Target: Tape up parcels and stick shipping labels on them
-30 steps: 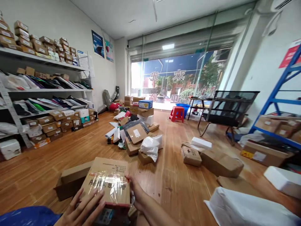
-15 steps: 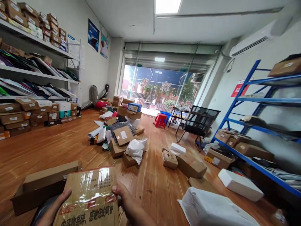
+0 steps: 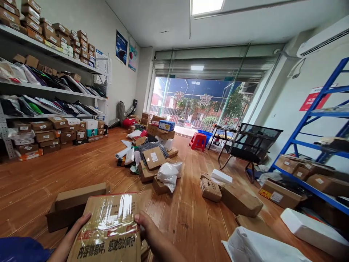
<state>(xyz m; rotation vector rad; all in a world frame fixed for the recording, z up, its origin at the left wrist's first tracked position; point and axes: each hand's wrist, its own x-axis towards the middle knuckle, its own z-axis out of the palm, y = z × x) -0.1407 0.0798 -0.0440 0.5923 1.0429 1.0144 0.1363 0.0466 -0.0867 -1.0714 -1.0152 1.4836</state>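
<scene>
Between my two hands is a cardboard box (image 3: 109, 222), sealed with shiny clear tape and printed with red marks and black characters. My left hand (image 3: 77, 229) grips its left edge, thumb on top. On the right edge, my right hand (image 3: 148, 229) holds it with the thumb pressed on the upper face; the other fingers are hidden under the box. Just beyond its left side, an open, longer cardboard box (image 3: 79, 193) lies on the floor. Blue cloth or plastic (image 3: 21, 250) shows at the lower left corner.
A heap of parcels (image 3: 154, 156) covers the middle of the wooden floor. More boxes (image 3: 241, 198) and a white wrapped package (image 3: 261, 243) lie to the right. White shelves (image 3: 54, 87) of parcels line the left wall; a blue rack (image 3: 311, 116) and black chair (image 3: 251, 145) stand right.
My view has turned a little to the left, so the room has shifted rightward in the picture. The cardboard box stays in both hands.
</scene>
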